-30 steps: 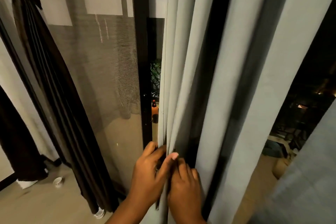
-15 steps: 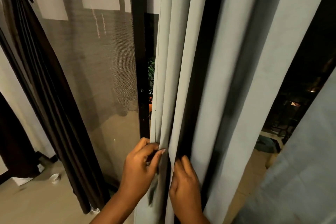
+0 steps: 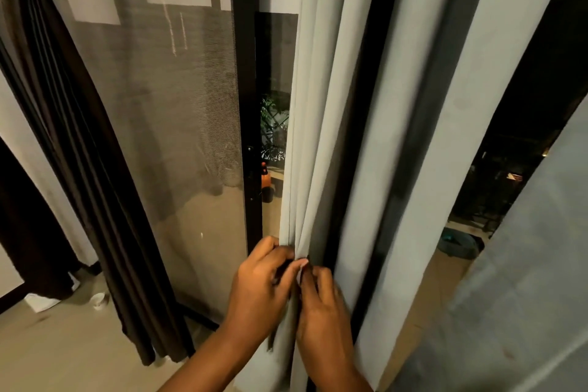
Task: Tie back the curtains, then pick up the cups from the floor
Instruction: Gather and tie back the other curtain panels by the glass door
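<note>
My left hand (image 3: 261,293) and right hand (image 3: 321,305) are both pinching the gathered folds of the pale grey curtain (image 3: 321,143), thumbs and fingertips meeting at its leading edge. The curtain is hanging beside the black door frame (image 3: 243,73). A dark brown curtain (image 3: 79,153), knotted near its top, is hanging to the left. A white cup (image 3: 100,300) is lying on the floor (image 3: 63,350) just beside that curtain's hem.

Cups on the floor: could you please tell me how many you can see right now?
1. A white cup sits on the floor at lower left, just left of the dark curtain. A pale edge shows below that curtain's hem, so another cup may be hidden there.
</note>
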